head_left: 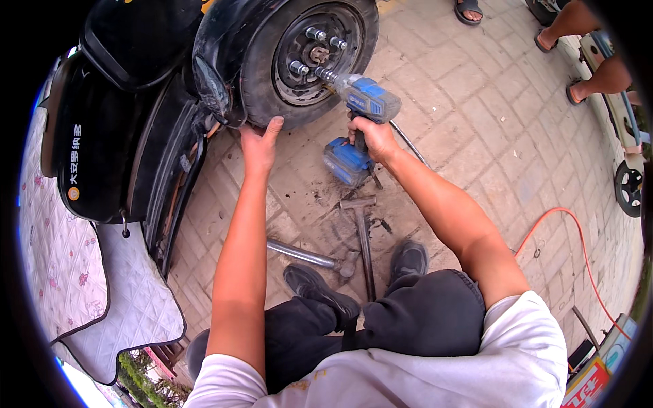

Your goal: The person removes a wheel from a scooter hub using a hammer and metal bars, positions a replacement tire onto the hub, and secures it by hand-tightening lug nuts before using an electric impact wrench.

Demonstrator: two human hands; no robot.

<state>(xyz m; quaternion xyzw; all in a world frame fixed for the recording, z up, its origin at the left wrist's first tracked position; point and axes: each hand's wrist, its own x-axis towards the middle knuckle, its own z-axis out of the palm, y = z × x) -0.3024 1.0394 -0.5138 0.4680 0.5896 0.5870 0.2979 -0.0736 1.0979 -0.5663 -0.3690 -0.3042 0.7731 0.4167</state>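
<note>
In my right hand (371, 139) is a blue and grey cordless impact wrench (371, 98), its socket reaching into the black rim (296, 81) among several silver nuts or sockets on the hub. My left hand (260, 139) grips the bottom of the black tire (272, 111), thumb against it and fingers partly hidden behind it. The wheel belongs to a black vehicle (102, 156) with a fender (214, 88) at the left. Below the wrench, a hammer-like tool (360, 224) with a long handle lies on the pavers near my shoes, beside another metal-handled hammer (299, 253).
A quilted pale cover (61, 265) hangs at the left. Other people's sandalled feet (469, 10) and legs (598, 78) are at upper right, by another vehicle with a small wheel (627, 187). An orange hose (575, 221) crosses the paving at right. A metal bar (411, 143) lies behind the wrench.
</note>
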